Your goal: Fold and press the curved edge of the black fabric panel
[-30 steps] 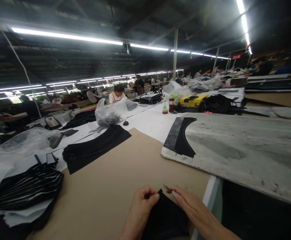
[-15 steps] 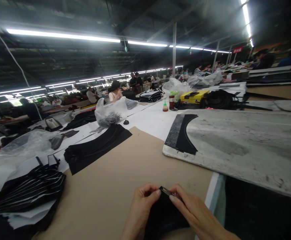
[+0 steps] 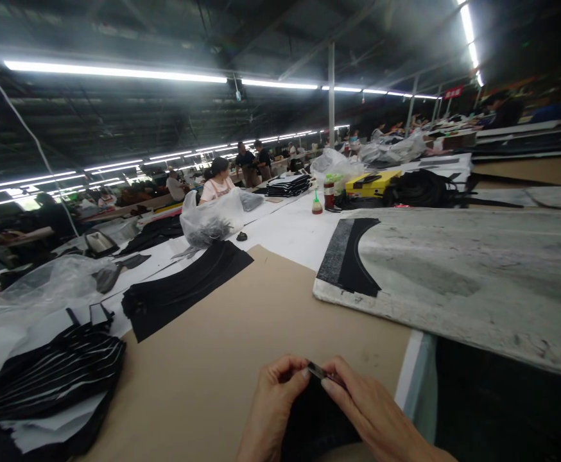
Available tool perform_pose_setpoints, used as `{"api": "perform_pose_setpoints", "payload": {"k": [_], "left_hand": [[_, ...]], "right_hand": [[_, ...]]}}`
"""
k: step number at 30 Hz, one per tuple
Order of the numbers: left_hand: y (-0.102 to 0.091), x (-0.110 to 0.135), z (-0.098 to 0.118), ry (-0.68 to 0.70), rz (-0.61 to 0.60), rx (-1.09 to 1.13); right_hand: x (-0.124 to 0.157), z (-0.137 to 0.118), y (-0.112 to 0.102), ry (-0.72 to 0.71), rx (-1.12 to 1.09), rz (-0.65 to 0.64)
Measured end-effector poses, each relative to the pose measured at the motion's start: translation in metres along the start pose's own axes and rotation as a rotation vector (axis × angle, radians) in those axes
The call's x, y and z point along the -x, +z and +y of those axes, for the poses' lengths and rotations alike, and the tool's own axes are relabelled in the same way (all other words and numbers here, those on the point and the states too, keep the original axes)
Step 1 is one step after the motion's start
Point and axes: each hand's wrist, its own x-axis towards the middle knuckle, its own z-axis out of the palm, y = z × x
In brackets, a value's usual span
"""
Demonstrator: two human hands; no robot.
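At the bottom centre, my left hand (image 3: 271,410) and my right hand (image 3: 374,414) meet over a black fabric piece (image 3: 314,420) lying on the brown cardboard sheet (image 3: 213,346). The left thumb and fingers pinch the piece's top edge. My right hand's fingers are closed round a small metal tool (image 3: 319,371), whose tip shows at the fabric's top edge. Most of the fabric is hidden between and below my hands.
Stacks of black cut pieces (image 3: 49,372) lie at left, and a long black strip pile (image 3: 184,289) further back. A grey slab (image 3: 463,276) with a black curved piece (image 3: 348,256) sits at right. Plastic bags (image 3: 210,218), bottles (image 3: 329,194) and seated workers (image 3: 217,179) are beyond.
My hands have drawn closer together on the fabric's top edge, and the metal tool now lies across it. The view has shifted slightly.
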Motion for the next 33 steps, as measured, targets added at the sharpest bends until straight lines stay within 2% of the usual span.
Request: {"api": "perform_pose_setpoints", "payload": {"k": [10, 29, 33], "left_hand": [[0.003, 0.001, 0.003, 0.029, -0.003, -0.035], [0.002, 0.003, 0.008, -0.032, 0.0, 0.016], [0.001, 0.003, 0.006, -0.017, 0.019, 0.005]], "right_hand": [[-0.002, 0.006, 0.004, -0.009, -0.049, 0.001], [-0.006, 0.008, 0.007, -0.023, -0.125, 0.029], [-0.012, 0.01, -0.004, 0.003, -0.139, 0.13]]}}
